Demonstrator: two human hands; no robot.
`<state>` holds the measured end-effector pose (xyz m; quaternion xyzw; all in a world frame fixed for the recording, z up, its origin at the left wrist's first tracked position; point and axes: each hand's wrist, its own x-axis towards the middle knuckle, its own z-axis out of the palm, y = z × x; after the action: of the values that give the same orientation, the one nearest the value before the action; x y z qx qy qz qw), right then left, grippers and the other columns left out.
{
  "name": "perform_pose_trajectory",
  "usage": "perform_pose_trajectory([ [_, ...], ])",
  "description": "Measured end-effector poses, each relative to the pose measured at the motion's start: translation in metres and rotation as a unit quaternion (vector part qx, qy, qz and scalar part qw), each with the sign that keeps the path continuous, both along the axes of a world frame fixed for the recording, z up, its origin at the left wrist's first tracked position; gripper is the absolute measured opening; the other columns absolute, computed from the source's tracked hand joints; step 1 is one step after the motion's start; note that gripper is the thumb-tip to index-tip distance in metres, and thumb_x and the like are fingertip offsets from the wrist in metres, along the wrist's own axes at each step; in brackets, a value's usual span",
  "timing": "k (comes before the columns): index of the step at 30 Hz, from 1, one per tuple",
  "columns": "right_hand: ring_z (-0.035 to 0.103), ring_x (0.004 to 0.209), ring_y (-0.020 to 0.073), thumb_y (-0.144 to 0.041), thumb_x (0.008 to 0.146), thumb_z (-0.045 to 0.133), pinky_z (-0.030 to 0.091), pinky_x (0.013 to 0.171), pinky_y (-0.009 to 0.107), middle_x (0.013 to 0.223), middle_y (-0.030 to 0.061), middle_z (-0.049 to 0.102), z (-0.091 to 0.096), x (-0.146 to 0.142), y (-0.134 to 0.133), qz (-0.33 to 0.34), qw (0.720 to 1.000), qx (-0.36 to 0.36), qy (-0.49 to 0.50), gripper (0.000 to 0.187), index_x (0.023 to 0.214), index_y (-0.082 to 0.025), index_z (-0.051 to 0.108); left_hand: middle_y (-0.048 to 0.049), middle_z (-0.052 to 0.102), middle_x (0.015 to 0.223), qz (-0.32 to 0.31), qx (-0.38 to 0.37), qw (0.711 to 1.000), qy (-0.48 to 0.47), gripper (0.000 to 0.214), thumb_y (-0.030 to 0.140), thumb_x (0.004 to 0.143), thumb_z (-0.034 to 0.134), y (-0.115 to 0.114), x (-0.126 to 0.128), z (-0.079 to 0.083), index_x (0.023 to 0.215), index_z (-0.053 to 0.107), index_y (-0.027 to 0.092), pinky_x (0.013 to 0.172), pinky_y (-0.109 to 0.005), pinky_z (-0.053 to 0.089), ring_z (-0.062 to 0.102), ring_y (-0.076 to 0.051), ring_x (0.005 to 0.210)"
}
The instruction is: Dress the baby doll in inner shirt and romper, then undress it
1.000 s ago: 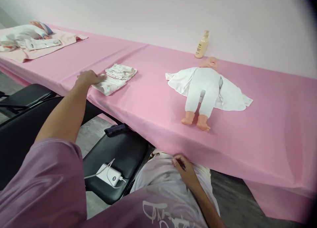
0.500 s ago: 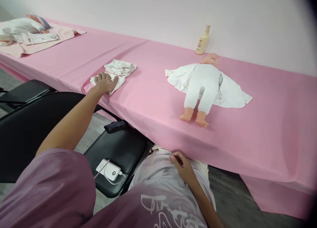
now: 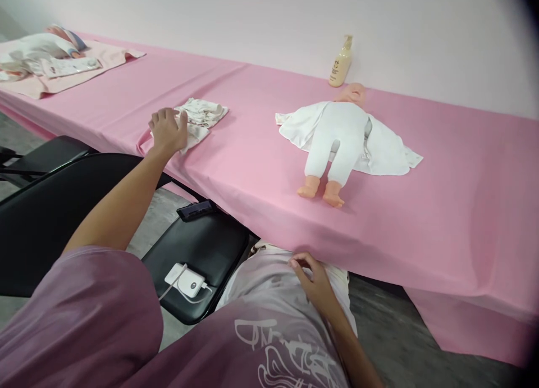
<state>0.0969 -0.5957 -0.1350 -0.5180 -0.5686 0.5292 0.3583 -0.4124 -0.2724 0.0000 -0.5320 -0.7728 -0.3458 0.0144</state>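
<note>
My left hand (image 3: 167, 132) has its fingers spread, folded clothes (image 3: 205, 114) beside them; my right hand (image 3: 314, 278) curls loosely open at my shirt (image 3: 280, 298), doll (image 3: 342, 124) beyond its fingers.

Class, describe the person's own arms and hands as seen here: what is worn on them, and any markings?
The left hand and right hand are ungloved, and no watch shows. A loose, plain mauve left sleeve leaves the forearm bare; the right sleeve is out of view. The shirt bears a white print low on its front.
</note>
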Motion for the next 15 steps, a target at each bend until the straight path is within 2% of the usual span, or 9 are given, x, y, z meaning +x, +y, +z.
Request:
perform_pose_trajectory([
  [2,0.081,0.108,0.0303,-0.059,0.114,0.067,0.063,0.102,0.043,0.113,0.0084,0.086,0.031,0.021,-0.007,0.033,0.999,0.027,-0.032,0.034,0.111,-0.028,0.082,0.0023,0.065,0.166,-0.024,0.049,0.997,0.045,0.1,0.104,0.1,0.01,0.01,0.01,0.008,0.141,0.063,0.029,0.149,-0.06,0.021,0.041,-0.031,0.158],
  [4,0.081,0.109,0.0305,-0.054,0.115,0.069,0.065,0.1,0.044,0.115,0.0063,0.086,0.067,0.047,-0.013,0.071,0.992,0.065,-0.081,0.026,0.113,-0.033,0.084,-0.0017,0.071,0.155,-0.068,0.088,0.992,0.06,0.101,0.107,0.097,0.013,0.022,0.034,0.017,0.134,0.067,0.029,0.145,-0.062,0.029,0.049,-0.033,0.149],
  [7,0.083,0.107,0.0315,-0.051,0.113,0.073,0.068,0.096,0.047,0.119,0.0035,0.086,0.12,0.089,-0.011,0.094,0.974,0.102,-0.181,0.015,0.116,-0.042,0.085,-0.0096,0.076,0.139,-0.19,0.1,0.974,0.065,0.1,0.109,0.099,0.025,0.043,0.095,0.024,0.126,0.073,0.026,0.138,-0.062,0.039,0.062,-0.035,0.136],
  [9,0.084,0.11,0.033,-0.053,0.111,0.074,0.07,0.092,0.049,0.125,0.0046,0.086,0.149,0.111,0.005,0.085,0.956,0.154,-0.235,0.017,0.122,-0.044,0.084,-0.0151,0.076,0.14,-0.259,0.078,0.961,0.055,0.095,0.107,0.1,0.039,0.058,0.145,0.023,0.126,0.077,0.024,0.136,-0.063,0.04,0.063,-0.041,0.14],
  [12,0.084,0.104,0.0337,-0.058,0.11,0.075,0.07,0.087,0.051,0.122,0.0083,0.086,0.183,0.129,0.062,0.069,0.925,0.234,-0.292,0.023,0.123,-0.041,0.084,-0.0204,0.072,0.152,-0.321,0.048,0.946,0.003,0.082,0.097,0.1,0.062,0.082,0.221,0.016,0.134,0.078,0.024,0.138,-0.066,0.036,0.056,-0.048,0.153],
  [15,0.081,0.102,0.0363,-0.063,0.111,0.071,0.067,0.087,0.055,0.12,0.0121,0.085,0.203,0.13,0.153,0.052,0.899,0.278,-0.335,0.033,0.121,-0.035,0.084,-0.0203,0.068,0.161,-0.34,0.014,0.94,0.001,0.075,0.085,0.102,0.073,0.107,0.284,0.01,0.146,0.074,0.025,0.139,-0.066,0.035,0.051,-0.049,0.161],
])
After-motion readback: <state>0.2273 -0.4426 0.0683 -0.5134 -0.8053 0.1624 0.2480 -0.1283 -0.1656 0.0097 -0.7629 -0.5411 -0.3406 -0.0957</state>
